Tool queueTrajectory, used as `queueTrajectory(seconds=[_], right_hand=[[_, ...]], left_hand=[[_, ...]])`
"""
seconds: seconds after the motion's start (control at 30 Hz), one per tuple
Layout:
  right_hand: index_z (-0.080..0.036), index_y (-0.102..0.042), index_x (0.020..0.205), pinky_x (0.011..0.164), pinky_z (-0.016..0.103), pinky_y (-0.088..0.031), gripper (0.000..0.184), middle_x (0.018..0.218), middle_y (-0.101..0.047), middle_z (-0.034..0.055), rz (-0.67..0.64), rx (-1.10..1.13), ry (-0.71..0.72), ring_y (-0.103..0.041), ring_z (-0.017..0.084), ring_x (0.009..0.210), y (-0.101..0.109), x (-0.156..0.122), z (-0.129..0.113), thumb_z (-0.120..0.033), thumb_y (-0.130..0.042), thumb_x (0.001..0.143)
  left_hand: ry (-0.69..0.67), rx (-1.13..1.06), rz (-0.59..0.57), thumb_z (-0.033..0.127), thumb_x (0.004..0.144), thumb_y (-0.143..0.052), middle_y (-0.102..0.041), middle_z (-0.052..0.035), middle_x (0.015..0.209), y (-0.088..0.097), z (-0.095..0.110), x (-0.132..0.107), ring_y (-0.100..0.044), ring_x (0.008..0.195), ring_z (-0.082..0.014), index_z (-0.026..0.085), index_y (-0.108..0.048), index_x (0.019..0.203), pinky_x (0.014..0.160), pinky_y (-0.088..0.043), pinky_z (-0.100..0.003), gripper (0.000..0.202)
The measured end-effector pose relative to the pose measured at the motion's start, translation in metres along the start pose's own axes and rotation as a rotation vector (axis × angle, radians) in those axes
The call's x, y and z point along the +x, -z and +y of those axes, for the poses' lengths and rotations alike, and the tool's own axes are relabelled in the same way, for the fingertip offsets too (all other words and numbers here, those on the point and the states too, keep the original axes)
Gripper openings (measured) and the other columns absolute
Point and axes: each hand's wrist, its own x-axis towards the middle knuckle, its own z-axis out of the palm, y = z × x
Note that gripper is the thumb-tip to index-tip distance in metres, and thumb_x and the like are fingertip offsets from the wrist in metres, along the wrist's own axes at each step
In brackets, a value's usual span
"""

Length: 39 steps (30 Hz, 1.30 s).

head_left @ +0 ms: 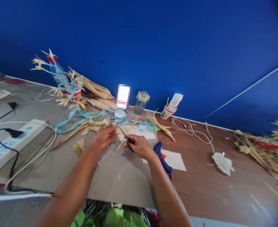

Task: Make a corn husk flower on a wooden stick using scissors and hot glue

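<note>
Two hands operate at the centre of the frame, above a grey section of the surface (120,186). I observe the right hand (140,146) grasping the scissors (130,144) by their black handles; the blades point up and left, toward the left hand (104,136). The left hand's fingers are drawn together in a pinch beside the blade tips; I cannot tell what lies between them. Just above the hands, I locate a roll of light-blue ribbon (120,115). A dried husk (161,126) lies right of it. At right of centre, a blue glue gun (162,157) rests partly over a white sheet (178,160). I note a lidded jar (140,103) near the wall (153,47), and a power strip (33,128) at the left edge of the frame.
</note>
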Motion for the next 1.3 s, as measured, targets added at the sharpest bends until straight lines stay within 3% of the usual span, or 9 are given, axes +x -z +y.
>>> queueTrajectory(seconds=[0.2,0.37,0.6,1.0,1.13,1.3], right_hand=[[-0.02,-0.066,0.091,0.057,0.022,-0.037,0.028,0.067,-0.059,-0.0025,0.15,0.021,-0.115,-0.05,0.012,0.06,0.006,0.0,0.001,-0.041,-0.062,0.073],[-0.021,-0.067,0.083,0.058,0.021,-0.037,0.022,0.065,-0.059,-0.0029,0.084,-0.029,-0.085,-0.05,0.013,0.062,0.007,0.0,-0.004,-0.04,-0.062,0.072],[-0.022,-0.066,0.085,0.059,0.022,-0.036,0.021,0.071,-0.063,-0.0012,0.125,-0.077,-0.153,-0.053,0.014,0.065,0.004,0.003,-0.001,-0.04,-0.058,0.076],[-0.022,-0.063,0.11,0.073,0.031,-0.042,0.039,0.094,-0.071,0.0106,0.133,-0.396,-0.374,-0.064,0.027,0.09,-0.001,0.006,0.006,-0.046,-0.059,0.079],[-0.021,-0.063,0.108,0.071,0.031,-0.042,0.039,0.091,-0.071,0.0102,0.162,-0.377,-0.355,-0.065,0.026,0.086,-0.001,0.006,0.005,-0.046,-0.058,0.079],[-0.023,-0.064,0.103,0.068,0.025,-0.041,0.029,0.087,-0.07,0.0034,0.164,-0.18,-0.161,-0.063,0.018,0.078,0.0,0.004,-0.001,-0.04,-0.06,0.08]], left_hand=[[-0.027,0.1,0.015,0.026,0.06,-0.078,-0.033,0.0091,0.045,0.0,-0.001,0.002,-0.031,0.039,-0.002,0.014,-0.056,0.061,0.044,-0.036,-0.016,0.025],[-0.039,0.143,0.034,0.027,0.059,-0.078,-0.037,0.008,0.047,0.001,-0.003,0.004,-0.035,0.041,-0.0032,0.015,-0.059,0.063,0.045,-0.037,-0.017,0.023],[-0.035,0.188,0.036,0.03,0.058,-0.077,-0.036,0.009,0.047,-0.002,-0.005,0.002,-0.032,0.042,-0.0025,0.013,-0.059,0.066,0.047,-0.034,-0.016,0.026],[-0.032,0.133,-0.021,0.032,0.061,-0.076,-0.03,0.0101,0.048,0.003,-0.01,0.006,-0.025,0.042,-0.002,0.011,-0.063,0.073,0.045,-0.03,-0.016,0.027],[-0.016,0.159,-0.011,0.032,0.06,-0.076,-0.031,0.0101,0.049,0.003,-0.013,0.007,-0.027,0.042,-0.0019,0.012,-0.062,0.072,0.045,-0.031,-0.016,0.027],[-0.017,0.197,0.035,0.032,0.056,-0.078,-0.041,0.0082,0.049,-0.002,-0.013,0.005,-0.036,0.042,-0.0034,0.014,-0.059,0.069,0.046,-0.036,-0.018,0.029]])
